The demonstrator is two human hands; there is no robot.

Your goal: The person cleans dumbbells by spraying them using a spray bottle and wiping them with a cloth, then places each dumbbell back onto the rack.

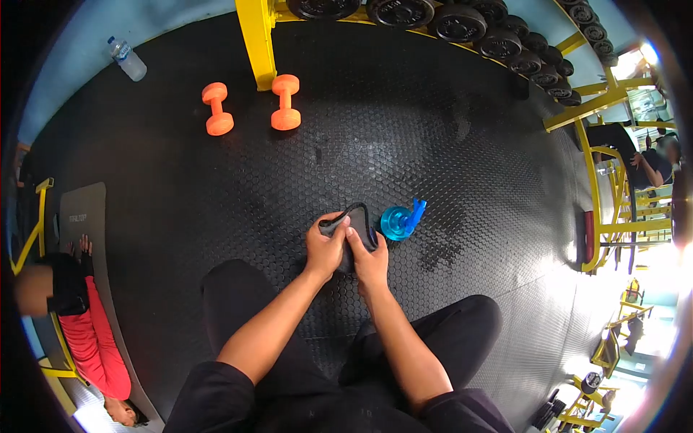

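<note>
Both my hands grip a dark grey cloth pouch (358, 221) with a black cord along its upper edge, held in front of my crossed legs. My left hand (326, 249) has its fingers wrapped round the left side, thumb on top. On the other side my right hand (370, 261) is closed too, its thumb pressing near the middle. My palms hide the pouch's lower part. Just right of my right hand, a translucent blue spray bottle (395, 224) stands on the floor, apart from my fingers.
Two orange dumbbells (286, 102) (217, 110) lie ahead by a yellow post (256, 47). A water bottle (128, 59) is at the far left wall. Racked black dumbbells (462, 24) line the back. At left, a person in red (101, 339) lies on a grey mat (85, 195).
</note>
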